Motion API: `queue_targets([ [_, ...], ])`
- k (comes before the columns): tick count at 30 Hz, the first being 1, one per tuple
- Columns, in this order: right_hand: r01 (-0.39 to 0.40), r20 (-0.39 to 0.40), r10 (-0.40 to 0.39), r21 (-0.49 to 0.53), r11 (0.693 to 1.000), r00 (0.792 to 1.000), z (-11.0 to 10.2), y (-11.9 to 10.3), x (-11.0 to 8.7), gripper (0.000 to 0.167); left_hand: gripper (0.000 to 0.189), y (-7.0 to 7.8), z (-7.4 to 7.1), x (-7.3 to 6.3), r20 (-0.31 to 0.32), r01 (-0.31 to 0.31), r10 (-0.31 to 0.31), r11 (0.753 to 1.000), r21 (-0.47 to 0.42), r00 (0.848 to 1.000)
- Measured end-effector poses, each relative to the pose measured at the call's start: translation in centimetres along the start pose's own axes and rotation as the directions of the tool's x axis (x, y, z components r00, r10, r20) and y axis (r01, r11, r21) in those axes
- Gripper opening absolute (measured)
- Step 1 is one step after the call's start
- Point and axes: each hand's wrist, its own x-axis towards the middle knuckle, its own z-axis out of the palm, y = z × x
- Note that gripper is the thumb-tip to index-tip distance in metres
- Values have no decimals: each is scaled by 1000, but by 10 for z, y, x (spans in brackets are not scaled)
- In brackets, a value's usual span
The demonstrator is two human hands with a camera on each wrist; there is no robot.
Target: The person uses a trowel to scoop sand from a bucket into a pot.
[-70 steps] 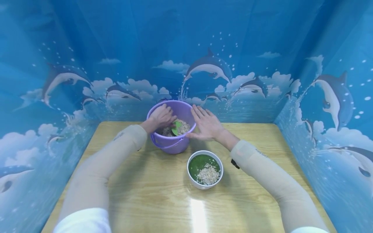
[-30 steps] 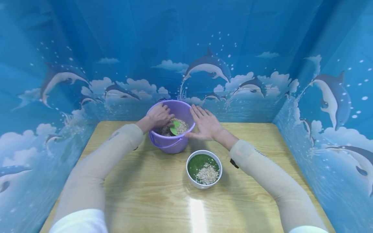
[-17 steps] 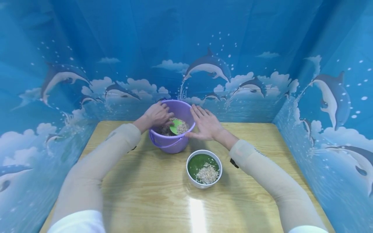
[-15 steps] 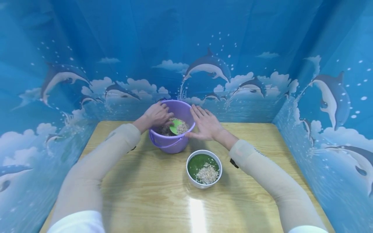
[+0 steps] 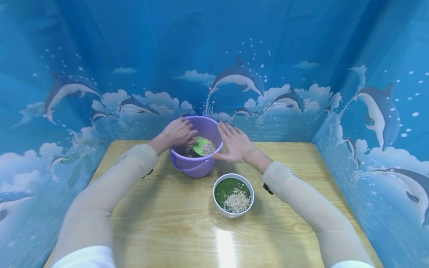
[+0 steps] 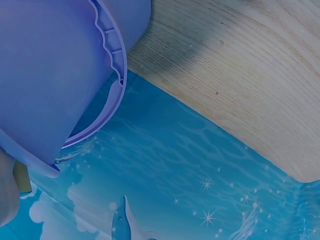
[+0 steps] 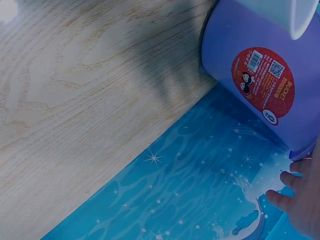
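Observation:
A purple bucket [image 5: 194, 167] stands near the back of the table, with pale flakes or grains [image 5: 208, 149] and darker bits inside. My left hand [image 5: 177, 133] is over its left rim with curled fingers, holding a green scoop [image 5: 199, 147] whose flat blade lies over the flakes; the handle is mostly hidden by the hand. In the left wrist view a yellow-green end of the handle [image 6: 21, 177] shows beside the hand. My right hand [image 5: 236, 144], fingers straight and thumb spread, rests against the bucket's right rim.
In front of the bucket, to its right, stands a white bowl [image 5: 253, 201], green inside, with a heap of pale flakes [image 5: 237, 201]. The wooden table [image 5: 167, 227] is enclosed by blue dolphin-print curtains [image 5: 144, 74] at the back and sides.
My left hand and forearm have shifted slightly left, and the hand sits higher over the rim. The scoop blade has barely moved in the bucket. The right hand stays at the rim.

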Motion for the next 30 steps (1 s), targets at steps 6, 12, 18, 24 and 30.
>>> queue_targets([
  [6,0,-4,0,-11,1000,1000,1,0,0,125,58,-2,0,-3,-30,-7,7,1000,-8,1000],
  [12,-1,-9,1,1,1000,1000,1,0,0,126,56,-4,-2,-5,-49,-8,8,1000,-14,999],
  [18,-2,-5,2,5,1000,1000,1,0,0,125,56,-6,-3,-9,-66,-5,4,1000,-22,998],
  [24,-2,-11,2,6,1000,1000,1,0,1,125,54,-10,-6,-13,-74,2,-4,1000,-22,997],
  [30,5,-19,-5,3,1000,1000,3,1,1,129,53,-15,-6,-18,-66,32,-35,998,-51,997],
])
